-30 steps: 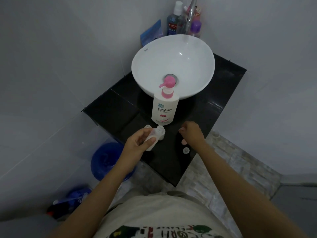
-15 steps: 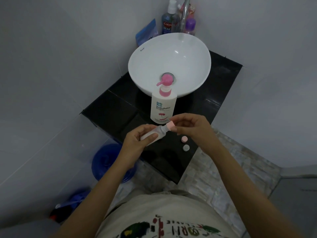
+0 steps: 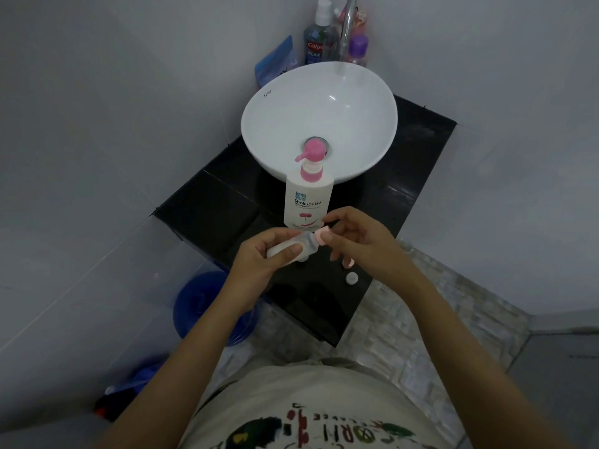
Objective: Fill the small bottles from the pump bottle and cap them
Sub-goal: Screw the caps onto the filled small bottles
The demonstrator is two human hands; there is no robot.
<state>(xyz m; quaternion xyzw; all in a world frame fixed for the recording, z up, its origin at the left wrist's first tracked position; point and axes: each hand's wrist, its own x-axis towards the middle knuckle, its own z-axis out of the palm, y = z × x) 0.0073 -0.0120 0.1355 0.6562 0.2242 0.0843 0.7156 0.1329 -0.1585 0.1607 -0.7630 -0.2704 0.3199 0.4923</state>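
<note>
My left hand (image 3: 259, 257) grips a small clear bottle (image 3: 299, 246), held tilted over the black counter (image 3: 207, 209). My right hand (image 3: 359, 244) pinches a pink cap (image 3: 319, 237) against the bottle's mouth. The white pump bottle (image 3: 308, 199) with its pink pump stands upright just behind my hands, in front of the basin. A second pink cap (image 3: 348, 262) and a white cap (image 3: 351, 278) lie on the counter near its front corner, partly under my right hand. Another small bottle shows only as a sliver (image 3: 303, 258) below the held one.
A round white basin (image 3: 278, 102) sits on the counter with a chrome tap (image 3: 346, 24) behind it. Mouthwash (image 3: 316, 40), a purple bottle (image 3: 358, 50) and a blue pouch (image 3: 275, 61) stand at the back. A blue bucket (image 3: 197, 306) is on the floor at the left.
My right hand picked a pink cap off the counter and brought it to the small bottle's mouth. My left hand tilted the bottle toward it.
</note>
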